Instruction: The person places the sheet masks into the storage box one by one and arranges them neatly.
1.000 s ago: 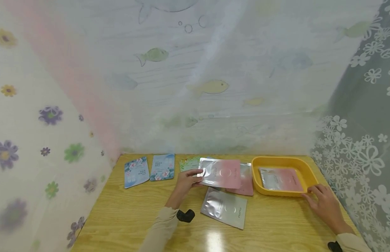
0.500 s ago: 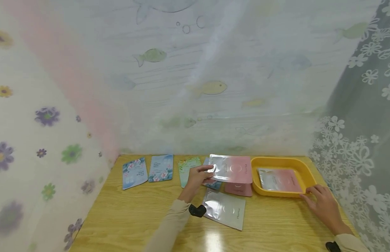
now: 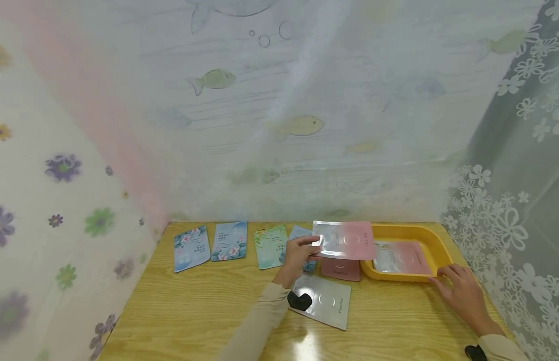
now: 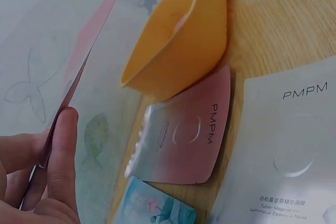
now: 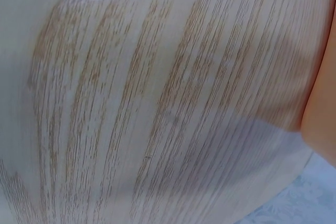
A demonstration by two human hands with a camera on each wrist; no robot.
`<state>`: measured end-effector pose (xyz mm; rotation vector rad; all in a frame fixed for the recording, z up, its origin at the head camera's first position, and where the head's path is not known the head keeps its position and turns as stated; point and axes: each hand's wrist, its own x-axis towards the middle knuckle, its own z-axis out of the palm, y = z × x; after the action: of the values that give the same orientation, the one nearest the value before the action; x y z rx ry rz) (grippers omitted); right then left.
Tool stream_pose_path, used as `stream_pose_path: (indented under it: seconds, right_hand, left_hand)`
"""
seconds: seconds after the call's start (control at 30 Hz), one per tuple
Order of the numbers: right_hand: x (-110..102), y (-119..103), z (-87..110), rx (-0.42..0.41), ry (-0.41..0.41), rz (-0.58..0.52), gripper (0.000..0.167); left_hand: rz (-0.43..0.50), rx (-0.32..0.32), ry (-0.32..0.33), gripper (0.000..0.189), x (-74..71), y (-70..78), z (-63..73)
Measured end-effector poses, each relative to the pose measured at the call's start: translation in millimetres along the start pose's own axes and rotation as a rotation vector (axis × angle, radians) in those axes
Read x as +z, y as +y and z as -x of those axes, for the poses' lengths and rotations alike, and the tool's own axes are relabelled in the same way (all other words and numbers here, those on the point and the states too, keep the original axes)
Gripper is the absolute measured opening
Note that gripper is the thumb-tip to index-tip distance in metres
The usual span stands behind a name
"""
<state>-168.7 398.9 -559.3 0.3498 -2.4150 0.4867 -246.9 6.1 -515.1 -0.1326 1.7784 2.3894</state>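
My left hand (image 3: 299, 258) pinches a pink-and-silver sheet mask packet (image 3: 349, 240) by its silver end. The packet hangs above the table, its pink end over the left rim of the yellow tray (image 3: 392, 276). Inside the tray lies a similar packet (image 3: 403, 256). At the tray's near right corner my right hand (image 3: 464, 296) pinches the rim between thumb and fingers. In the left wrist view the held packet (image 4: 86, 51) is seen nearly edge-on. Only table and a sliver of skin (image 5: 323, 103) show in the right wrist view.
Below the held packet lie another pink packet (image 3: 340, 269) and a silver-grey packet (image 3: 324, 301). Partly behind my left hand is a blue packet (image 3: 302, 231). A green packet (image 3: 269, 245) and two blue floral packets (image 3: 229, 241) lie further left. Printed curtains enclose the table (image 3: 193, 306).
My left hand has carried the pink-and-silver packet rightward, from over the table to the tray's left rim. The green and blue packets behind it have come into view. My right hand stays at the tray.
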Motion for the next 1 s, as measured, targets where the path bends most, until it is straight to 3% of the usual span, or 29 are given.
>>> stream_pose_path:
  seconds: [0.5, 0.8, 1.0]
  right_hand:
    - [-1, -1, -0.8, 0.016, 0.003, -0.006, 0.030]
    - [-3, -2, -1.8, -0.012, 0.026, -0.004, 0.030]
    - [-1, -3, -1.5, -0.004, 0.017, 0.006, 0.028]
  left_hand:
    - [-0.060, 0.015, 0.048, 0.024, 34.0, -15.1, -2.5]
    - [-0.018, 0.028, 0.077, 0.024, 65.3, -24.9, -8.4]
    - [-0.037, 0.032, 0.074, 0.021, 82.7, -31.3, -9.3]
